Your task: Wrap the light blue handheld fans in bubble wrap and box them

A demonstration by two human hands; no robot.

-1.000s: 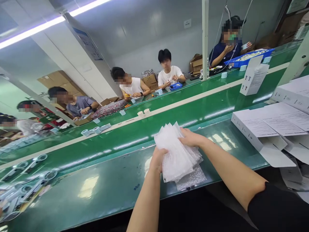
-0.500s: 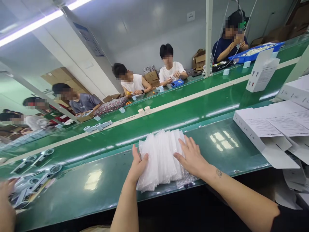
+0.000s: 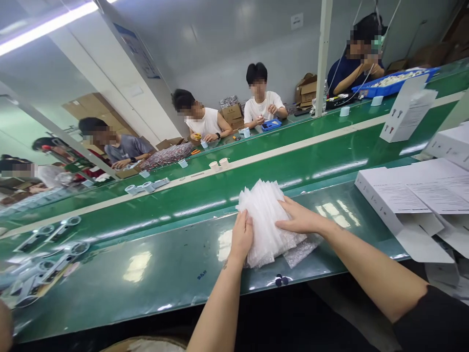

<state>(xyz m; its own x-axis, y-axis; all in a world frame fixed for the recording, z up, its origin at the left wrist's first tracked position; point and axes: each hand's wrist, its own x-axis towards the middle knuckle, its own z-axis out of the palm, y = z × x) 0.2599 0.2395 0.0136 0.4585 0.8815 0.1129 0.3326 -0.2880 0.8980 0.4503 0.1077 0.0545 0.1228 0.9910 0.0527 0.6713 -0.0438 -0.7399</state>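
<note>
A stack of white translucent bubble bags (image 3: 262, 222) stands on the green bench, fanned along its top edges. My left hand (image 3: 242, 235) presses against the left side of the stack, fingers together. On the right side, my right hand (image 3: 298, 216) holds the same stack, thumb toward me and fingers behind the bags. A loose bubble bag (image 3: 298, 252) lies flat on the bench under and right of the stack.
White printed boxes (image 3: 394, 193) lie at the right, with an upright box (image 3: 403, 115) behind them. Metallic device parts (image 3: 47, 274) lie at the left. Several people sit beyond the green conveyor (image 3: 308, 164), near a blue tray (image 3: 394, 83).
Both my hands and the stack have moved right along the bench. The bags are squeezed closer together. At the far left, another person's hand has mostly withdrawn from the device parts.
</note>
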